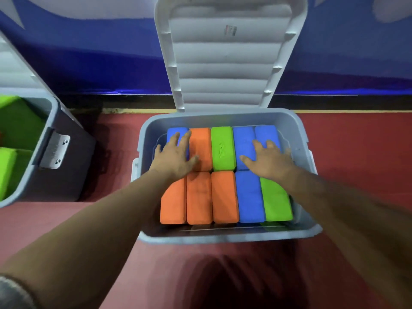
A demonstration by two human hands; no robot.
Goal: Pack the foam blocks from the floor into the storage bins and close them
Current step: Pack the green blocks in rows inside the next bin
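Head view: on the red floor (356, 152), a grey storage bin (223, 236) holds orange, blue and green foam blocks (223, 195) in two snug rows. The left hand (174, 157) and right hand (267, 159) press flat on the far row, fingers (176, 139) spread wide, gripping nothing. Behind, the lid (225, 63) stands raised; a second bin (66, 170) sits to the left.

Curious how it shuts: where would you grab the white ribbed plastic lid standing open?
Probably by the free top edge of the white ribbed plastic lid, from the near side: it stands upright, joined to the far rim of the grey plastic bin.
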